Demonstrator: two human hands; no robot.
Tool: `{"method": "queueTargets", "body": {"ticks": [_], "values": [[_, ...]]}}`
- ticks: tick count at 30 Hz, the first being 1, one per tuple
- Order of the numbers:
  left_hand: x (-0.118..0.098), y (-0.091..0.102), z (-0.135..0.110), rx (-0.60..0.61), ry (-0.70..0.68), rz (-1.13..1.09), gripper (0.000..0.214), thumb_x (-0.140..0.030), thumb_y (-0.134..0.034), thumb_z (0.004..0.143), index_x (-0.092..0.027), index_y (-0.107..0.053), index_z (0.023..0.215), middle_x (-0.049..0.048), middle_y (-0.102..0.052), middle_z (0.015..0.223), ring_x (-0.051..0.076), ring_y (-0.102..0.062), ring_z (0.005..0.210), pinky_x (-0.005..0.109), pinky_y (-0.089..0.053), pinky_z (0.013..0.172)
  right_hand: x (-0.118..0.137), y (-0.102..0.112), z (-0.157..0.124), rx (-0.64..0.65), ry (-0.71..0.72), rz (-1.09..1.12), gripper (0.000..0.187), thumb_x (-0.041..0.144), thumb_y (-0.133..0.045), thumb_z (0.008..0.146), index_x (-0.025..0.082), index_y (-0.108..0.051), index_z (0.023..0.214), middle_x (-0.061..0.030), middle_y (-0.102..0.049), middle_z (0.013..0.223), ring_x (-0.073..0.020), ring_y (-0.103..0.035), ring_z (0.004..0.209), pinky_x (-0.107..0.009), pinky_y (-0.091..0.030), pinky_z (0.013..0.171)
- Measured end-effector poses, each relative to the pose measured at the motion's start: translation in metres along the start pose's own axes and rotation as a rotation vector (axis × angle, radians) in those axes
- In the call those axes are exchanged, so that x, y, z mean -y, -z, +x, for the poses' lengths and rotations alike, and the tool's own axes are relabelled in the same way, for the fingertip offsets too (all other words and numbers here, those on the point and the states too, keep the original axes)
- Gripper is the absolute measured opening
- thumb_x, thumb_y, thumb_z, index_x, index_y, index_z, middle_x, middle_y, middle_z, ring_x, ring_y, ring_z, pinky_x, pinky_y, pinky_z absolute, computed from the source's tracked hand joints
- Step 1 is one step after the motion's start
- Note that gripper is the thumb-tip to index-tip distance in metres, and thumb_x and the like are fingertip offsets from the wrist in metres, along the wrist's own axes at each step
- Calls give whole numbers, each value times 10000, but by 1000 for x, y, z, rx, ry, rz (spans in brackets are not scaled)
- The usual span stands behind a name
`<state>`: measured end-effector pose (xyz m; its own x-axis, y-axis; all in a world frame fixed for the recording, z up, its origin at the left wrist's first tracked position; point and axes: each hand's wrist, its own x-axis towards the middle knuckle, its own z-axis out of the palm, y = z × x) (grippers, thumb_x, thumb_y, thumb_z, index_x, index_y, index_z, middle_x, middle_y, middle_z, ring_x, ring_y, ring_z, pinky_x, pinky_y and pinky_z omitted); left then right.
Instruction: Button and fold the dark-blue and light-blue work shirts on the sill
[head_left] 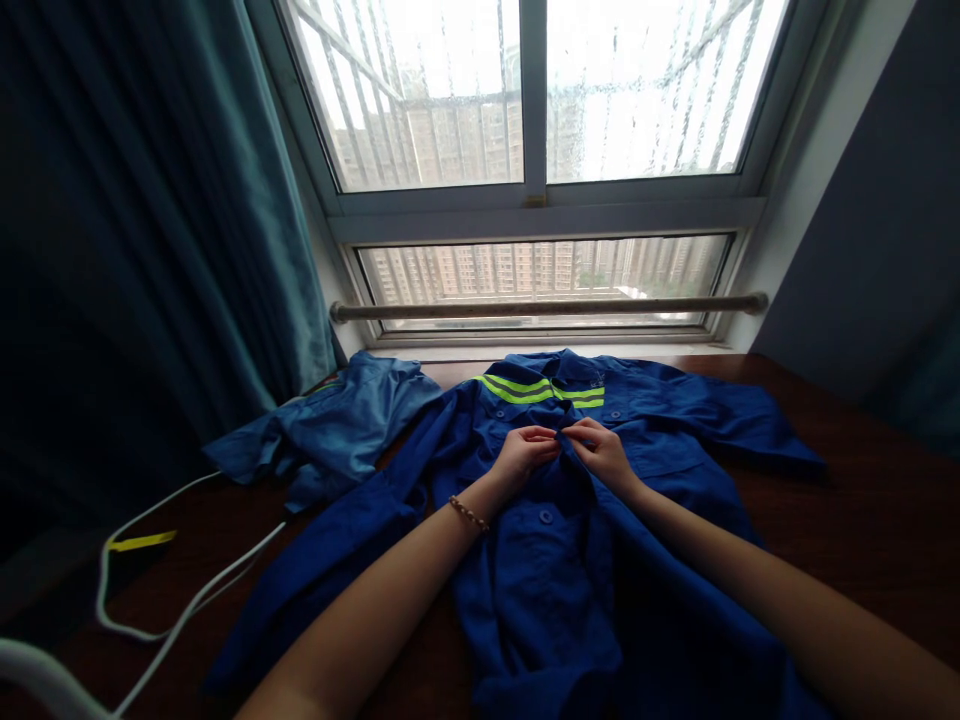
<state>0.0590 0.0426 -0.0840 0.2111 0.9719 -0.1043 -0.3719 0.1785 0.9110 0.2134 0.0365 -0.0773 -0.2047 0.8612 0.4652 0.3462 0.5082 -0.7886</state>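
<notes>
A blue work jacket point(540, 580) lies spread on the dark wooden table, collar toward the window and sleeves out to both sides. Yellow-green reflective stripes cross its chest. My left hand point(529, 450), with a beaded bracelet at the wrist, pinches the front edge of the jacket near the middle. Fingertips almost touching it, my right hand point(600, 450) pinches the other front edge, slightly lifted. Whatever lies right between the fingertips is too small to make out. A button point(546, 517) shows lower on the front placket.
A lighter blue folded garment point(352, 420) lies at the left by the curtain point(225, 200). A white cable point(150, 635) loops over the table's left side near a yellow strip point(142, 541). Behind the table, a rail point(547, 309) crosses the window.
</notes>
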Motion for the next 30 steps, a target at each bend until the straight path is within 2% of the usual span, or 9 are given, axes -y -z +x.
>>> {"method": "queueTargets", "body": {"ticks": [3, 7, 11, 14, 21, 25, 30], "values": [[-1, -2, -1, -5, -9, 13, 337, -190, -791, 471, -90, -609, 738, 43, -638, 671, 124, -609, 625, 246, -476, 654, -3, -1, -1, -13, 6, -6, 188, 262, -505, 749, 172, -660, 806, -46, -577, 781, -153, -566, 710, -238, -459, 593], [1, -6, -2, -6, -25, 85, 324, -331, -751, 545, -101, -588, 705, 22, -606, 639, 104, -579, 583, 225, -455, 585, -7, -2, 0, -27, -4, -69, 114, 232, -535, 705, 166, -624, 732, -29, -564, 726, -141, -558, 660, -241, -453, 591], [5, -8, -2, -52, -93, 228, 341, -332, -767, 500, -104, -550, 633, -29, -540, 541, 51, -486, 475, 172, -358, 473, -10, -3, 1, -5, -16, -168, 67, 194, -552, 653, 164, -582, 704, -12, -556, 692, -130, -539, 621, -243, -438, 589], [6, -9, -3, -94, -86, 184, 335, -328, -761, 504, -117, -536, 635, -31, -537, 542, 59, -490, 481, 181, -357, 476, -10, -3, 2, 5, -57, -145, 109, 217, -572, 644, 166, -556, 739, 0, -558, 670, -127, -537, 607, -241, -435, 581], [2, -13, -8, -135, -9, -60, 230, -160, -736, 563, -123, -548, 691, 9, -567, 644, 84, -555, 583, 209, -443, 596, -11, -3, 1, -4, -106, 5, 230, 327, -621, 650, 163, -531, 784, 1, -565, 665, -134, -550, 617, -250, -444, 591], [-1, -15, -9, -169, 6, -123, 193, -65, -685, 601, -113, -534, 711, 15, -557, 658, 82, -559, 595, 201, -448, 602, -14, -4, 3, -2, -117, 80, 270, 346, -646, 632, 165, -530, 796, -1, -569, 680, -137, -553, 631, -258, -451, 601], [0, -17, -8, -231, 6, -162, 259, 6, -637, 599, -109, -504, 789, 21, -565, 674, 84, -564, 590, 196, -438, 581, -20, -7, 3, 23, -139, 188, 318, 327, -684, 596, 167, -517, 814, -2, -572, 705, -144, -560, 666, -267, -465, 629]]}}
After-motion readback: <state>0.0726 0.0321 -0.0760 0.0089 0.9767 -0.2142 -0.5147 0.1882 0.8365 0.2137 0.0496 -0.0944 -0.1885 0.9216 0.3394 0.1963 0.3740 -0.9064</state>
